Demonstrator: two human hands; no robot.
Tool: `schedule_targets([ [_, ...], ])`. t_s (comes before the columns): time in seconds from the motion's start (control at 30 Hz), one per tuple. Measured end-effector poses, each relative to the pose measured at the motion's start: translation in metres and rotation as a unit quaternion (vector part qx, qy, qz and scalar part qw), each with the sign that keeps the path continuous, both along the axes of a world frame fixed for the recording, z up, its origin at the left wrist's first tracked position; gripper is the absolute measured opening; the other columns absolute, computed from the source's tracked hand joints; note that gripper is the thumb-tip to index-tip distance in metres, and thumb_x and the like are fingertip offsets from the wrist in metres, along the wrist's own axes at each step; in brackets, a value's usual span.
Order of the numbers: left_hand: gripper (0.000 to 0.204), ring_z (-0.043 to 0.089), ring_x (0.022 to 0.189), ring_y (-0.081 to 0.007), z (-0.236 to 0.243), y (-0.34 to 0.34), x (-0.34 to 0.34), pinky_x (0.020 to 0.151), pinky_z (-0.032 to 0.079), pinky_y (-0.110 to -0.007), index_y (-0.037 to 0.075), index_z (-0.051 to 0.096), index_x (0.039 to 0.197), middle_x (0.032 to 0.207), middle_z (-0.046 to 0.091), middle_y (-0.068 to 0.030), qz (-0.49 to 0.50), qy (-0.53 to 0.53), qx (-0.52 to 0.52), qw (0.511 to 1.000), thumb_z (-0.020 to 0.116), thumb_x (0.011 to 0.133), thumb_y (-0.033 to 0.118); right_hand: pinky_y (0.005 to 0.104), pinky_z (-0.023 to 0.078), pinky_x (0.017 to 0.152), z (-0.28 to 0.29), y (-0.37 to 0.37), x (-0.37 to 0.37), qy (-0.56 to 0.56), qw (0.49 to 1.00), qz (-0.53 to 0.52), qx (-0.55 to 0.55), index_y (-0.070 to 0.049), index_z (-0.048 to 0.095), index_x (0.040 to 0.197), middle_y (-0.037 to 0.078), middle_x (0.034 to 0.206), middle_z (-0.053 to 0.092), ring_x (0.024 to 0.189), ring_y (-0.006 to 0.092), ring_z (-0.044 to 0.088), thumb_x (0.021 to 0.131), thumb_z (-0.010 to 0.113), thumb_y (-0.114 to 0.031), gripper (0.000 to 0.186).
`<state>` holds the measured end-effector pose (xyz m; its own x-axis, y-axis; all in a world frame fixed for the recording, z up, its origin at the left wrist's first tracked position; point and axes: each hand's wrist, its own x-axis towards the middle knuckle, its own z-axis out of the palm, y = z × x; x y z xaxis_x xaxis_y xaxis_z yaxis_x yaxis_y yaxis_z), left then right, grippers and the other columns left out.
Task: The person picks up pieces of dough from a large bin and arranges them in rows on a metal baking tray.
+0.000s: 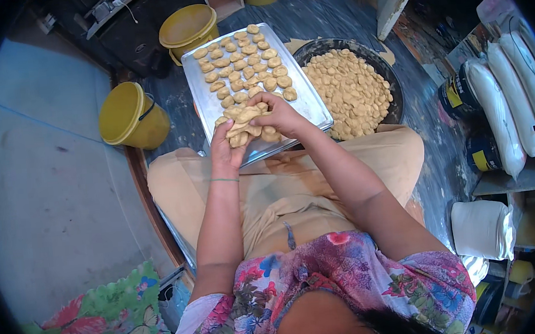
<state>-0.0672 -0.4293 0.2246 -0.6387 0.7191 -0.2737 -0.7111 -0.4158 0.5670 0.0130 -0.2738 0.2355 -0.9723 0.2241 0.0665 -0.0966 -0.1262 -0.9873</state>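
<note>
Over the near end of a metal baking tray [305,106], both my hands hold a cluster of tan dough pieces [242,120]. My left hand [222,146] cups the cluster from below, thumb at its side. My right hand [280,117] curls over the right of it, its fingertips on the dough; which piece it pinches is partly hidden. Rows of flattened round dough pieces [235,64] cover the far and middle part of the tray. Right of the tray, a wide black basin [392,72] is heaped with similar dough pieces [348,91].
Two yellow buckets, one upright [188,25] and one tilted [132,118], stand left of the tray. Filled white sacks [513,97] and dark tubs [457,95] line the right side. A door edge [398,3] juts in beyond the basin. A butterfly-patterned cloth [97,318] lies lower left.
</note>
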Motion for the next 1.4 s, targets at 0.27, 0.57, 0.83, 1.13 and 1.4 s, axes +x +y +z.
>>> schedule_targets([
  [0.27,0.045,0.054,0.115,-0.0309,0.021,0.000,0.020,0.096,0.045,-0.050,0.000,0.043,0.125,0.123,0.054,-0.0184,-0.004,0.031,0.001,1.000,0.058,0.085,0.015,0.0307,0.051,0.084,0.004,0.010,0.022,-0.028,0.959,0.044,-0.278,-0.006,0.050,0.117,0.009,0.110,0.058,0.099,0.0175,0.060,0.082,0.067,-0.019,0.041],
  [0.57,0.029,0.059,0.102,-0.0309,0.041,-0.002,0.016,0.082,0.055,-0.051,0.003,0.050,0.110,0.106,0.058,-0.0147,0.019,0.104,-0.067,0.992,0.061,0.083,0.006,0.0356,0.056,0.073,-0.016,0.023,0.033,-0.078,0.892,0.042,-0.443,-0.004,0.052,0.117,0.011,0.104,0.063,0.091,0.0236,0.064,0.085,0.061,-0.031,0.043],
  [0.83,0.032,0.061,0.084,-0.0219,0.053,-0.032,-0.019,0.071,0.055,-0.039,0.008,0.055,0.101,0.088,0.059,-0.0072,0.005,0.126,-0.099,0.987,0.059,0.088,0.037,0.0334,0.053,0.053,-0.007,0.072,0.044,0.052,0.879,-0.059,-0.471,-0.007,0.056,0.107,0.010,0.088,0.065,0.067,0.0209,0.064,0.084,0.060,-0.029,0.032],
  [1.13,0.029,0.060,0.078,-0.0214,0.021,-0.025,-0.024,0.062,0.051,-0.032,0.008,0.056,0.102,0.085,0.060,-0.0061,0.007,0.064,-0.085,0.994,0.059,0.087,0.033,0.0335,0.055,0.067,0.011,0.058,0.025,0.074,0.934,-0.147,-0.317,-0.002,0.053,0.111,0.012,0.096,0.062,0.084,0.0212,0.064,0.082,0.063,-0.024,0.038],
  [1.4,0.031,0.061,0.082,-0.0236,0.021,-0.024,-0.022,0.062,0.052,-0.034,0.006,0.055,0.103,0.089,0.060,-0.0091,0.016,0.047,-0.107,0.993,0.057,0.088,0.033,0.0359,0.054,0.071,0.000,0.142,0.067,0.157,0.870,-0.270,-0.383,-0.002,0.052,0.118,0.012,0.098,0.063,0.086,0.0234,0.063,0.084,0.059,-0.033,0.046],
])
